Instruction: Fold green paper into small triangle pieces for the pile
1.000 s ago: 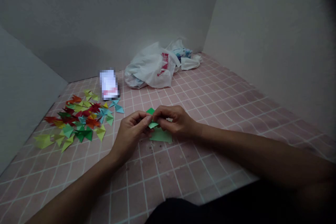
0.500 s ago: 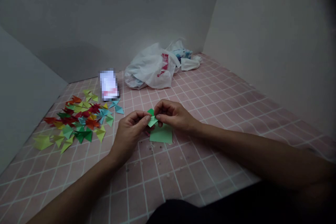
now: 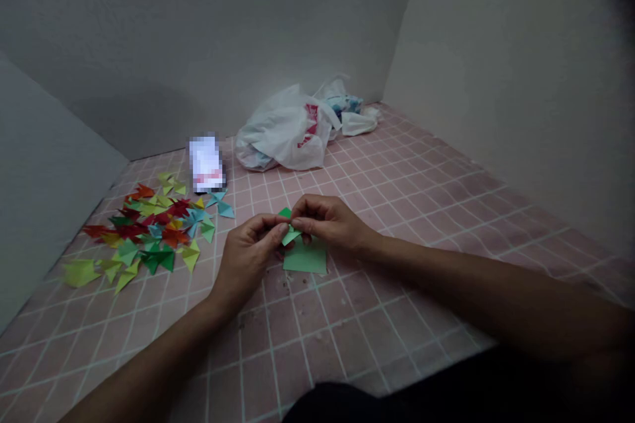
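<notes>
Between my two hands is a small piece of folded green origami paper (image 3: pixel 292 236). My left hand (image 3: pixel 255 242) pinches its left side between thumb and fingers. On the other side, my right hand (image 3: pixel 325 221) pinches the paper's upper right part, fingertips close to the left thumb. Fingers hide some of the folds. Below the hands, a flat light green paper sheet (image 3: pixel 305 258) lies on the tiled surface. A darker green piece of paper (image 3: pixel 284 213) shows just behind the fingertips.
Many-coloured folded paper pieces (image 3: pixel 159 258) are heaped at the left. A lit phone (image 3: pixel 207 164), its screen blurred, stands behind them. White plastic bags (image 3: pixel 282 129) lie against the back wall. The pink tiled surface (image 3: pixel 421 192) meets walls at the back and sides.
The folded paper has tilted slightly between my fingers, and the fingertips have drawn a little closer together. Both hands still grip it in nearly the same place.
</notes>
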Tool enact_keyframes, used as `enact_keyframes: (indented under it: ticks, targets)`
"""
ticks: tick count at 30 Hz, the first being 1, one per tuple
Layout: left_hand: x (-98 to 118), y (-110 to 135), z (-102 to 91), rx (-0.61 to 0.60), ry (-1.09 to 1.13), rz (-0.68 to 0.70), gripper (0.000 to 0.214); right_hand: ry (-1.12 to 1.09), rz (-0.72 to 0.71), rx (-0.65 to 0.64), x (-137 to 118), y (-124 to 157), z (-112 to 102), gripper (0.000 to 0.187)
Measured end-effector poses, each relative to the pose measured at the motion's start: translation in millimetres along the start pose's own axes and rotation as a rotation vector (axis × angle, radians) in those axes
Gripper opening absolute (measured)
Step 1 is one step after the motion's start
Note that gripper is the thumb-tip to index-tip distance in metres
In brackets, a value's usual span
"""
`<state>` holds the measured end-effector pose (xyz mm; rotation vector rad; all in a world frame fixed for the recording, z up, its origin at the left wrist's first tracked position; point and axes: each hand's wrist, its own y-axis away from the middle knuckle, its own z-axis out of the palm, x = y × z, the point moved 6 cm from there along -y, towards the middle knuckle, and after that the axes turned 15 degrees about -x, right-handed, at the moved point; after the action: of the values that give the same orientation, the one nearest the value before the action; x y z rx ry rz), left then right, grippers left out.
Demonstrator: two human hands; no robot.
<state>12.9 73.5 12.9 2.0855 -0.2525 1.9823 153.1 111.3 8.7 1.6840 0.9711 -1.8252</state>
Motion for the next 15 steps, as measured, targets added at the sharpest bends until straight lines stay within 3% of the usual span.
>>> enact_keyframes:
  ticks: [15]
  targets:
    - [-2.3,-0.5,-1.3,0.008,-0.002,-0.033,0.024,0.023,0.121,0.007,6.2,1.8,1.5,0.034]
